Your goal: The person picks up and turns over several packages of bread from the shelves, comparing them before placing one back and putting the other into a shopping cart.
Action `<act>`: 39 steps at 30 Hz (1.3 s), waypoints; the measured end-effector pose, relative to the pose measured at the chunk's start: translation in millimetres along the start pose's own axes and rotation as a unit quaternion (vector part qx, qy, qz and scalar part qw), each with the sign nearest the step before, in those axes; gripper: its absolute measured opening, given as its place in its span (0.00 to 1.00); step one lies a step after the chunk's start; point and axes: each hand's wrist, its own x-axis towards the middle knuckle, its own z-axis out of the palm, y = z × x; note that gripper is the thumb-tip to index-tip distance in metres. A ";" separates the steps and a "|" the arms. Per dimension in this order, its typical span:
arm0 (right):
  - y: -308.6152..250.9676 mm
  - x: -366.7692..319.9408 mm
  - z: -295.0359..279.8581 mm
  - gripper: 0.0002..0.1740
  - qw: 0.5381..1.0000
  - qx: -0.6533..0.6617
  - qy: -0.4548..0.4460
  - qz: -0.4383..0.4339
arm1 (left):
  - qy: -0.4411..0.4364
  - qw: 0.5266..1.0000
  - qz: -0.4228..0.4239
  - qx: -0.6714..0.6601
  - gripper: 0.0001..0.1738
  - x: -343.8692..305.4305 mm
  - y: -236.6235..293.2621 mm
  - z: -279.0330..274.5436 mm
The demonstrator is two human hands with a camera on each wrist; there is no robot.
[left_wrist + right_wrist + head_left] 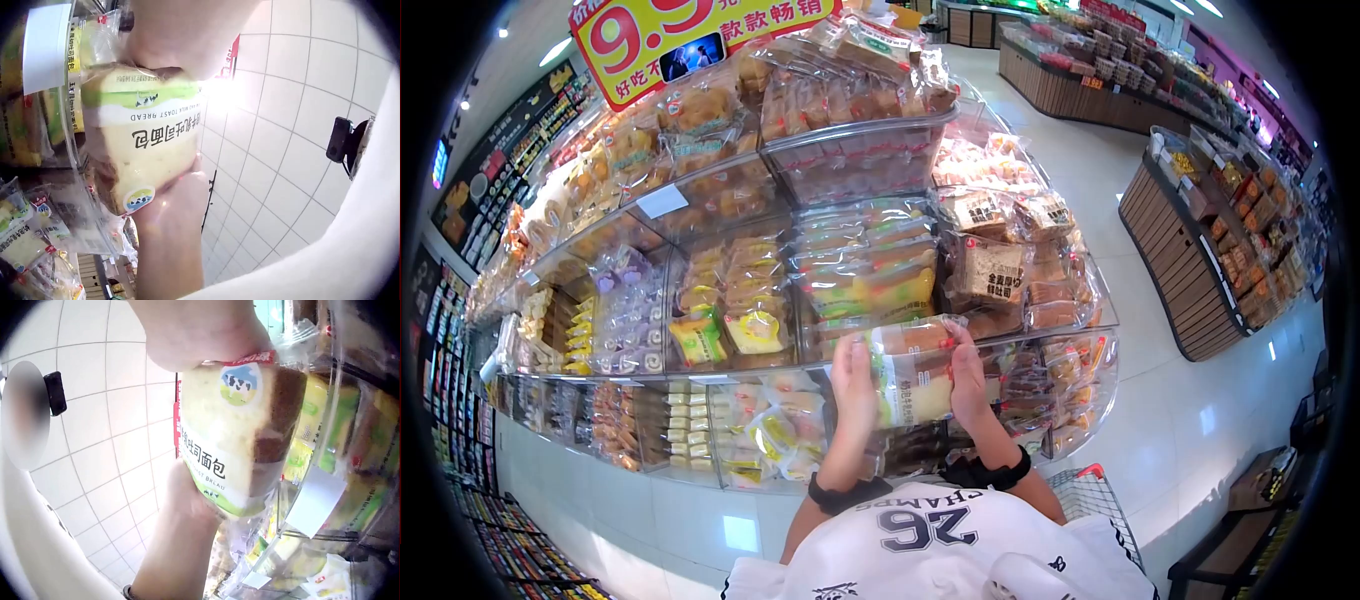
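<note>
A clear bag of toast bread (pixel 915 375) with a white and green band is held up between both hands, in front of the shelf. My left hand (pixel 855 390) grips one end of it, and my right hand (pixel 970 385) holds the opposite end. Seen from the left wrist, the printed face of the toast bread (pixel 147 134) shows a cow picture and lettering, with the left hand (pixel 181 34) at its top end. In the right wrist view the brown crust side of the toast bread (pixel 272 425) is visible. The fingers' far sides are partly hidden by the bag.
A tiered clear-walled display (pixel 730 375) of packaged breads curves around the hands. Thick sliced toast bags (pixel 990 265) stand just behind. A price sign (pixel 700 40) rises above. A wire shopping cart (pixel 1100 500) is close at the right, and another wooden display (pixel 1190 250) stands across the aisle.
</note>
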 end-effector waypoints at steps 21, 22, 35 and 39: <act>20.6 -30.5 -41.0 0.20 0.982 0.098 0.068 0.147 | -0.159 0.958 -0.225 -0.079 0.32 -40.6 -30.6 -9.1; 27.1 -34.1 -44.2 0.20 0.980 0.095 0.095 0.146 | -0.211 0.956 -0.203 0.024 0.41 -39.6 -17.0 -4.3; -5.5 -99.6 -108.5 0.51 0.878 -0.478 -0.028 -0.008 | -0.551 0.737 -0.114 0.376 0.48 -41.7 -2.9 16.9; -26.1 -125.7 -137.3 0.51 0.928 -0.086 -0.250 0.264 | -0.650 0.695 -0.121 0.281 0.47 -52.8 -5.6 46.8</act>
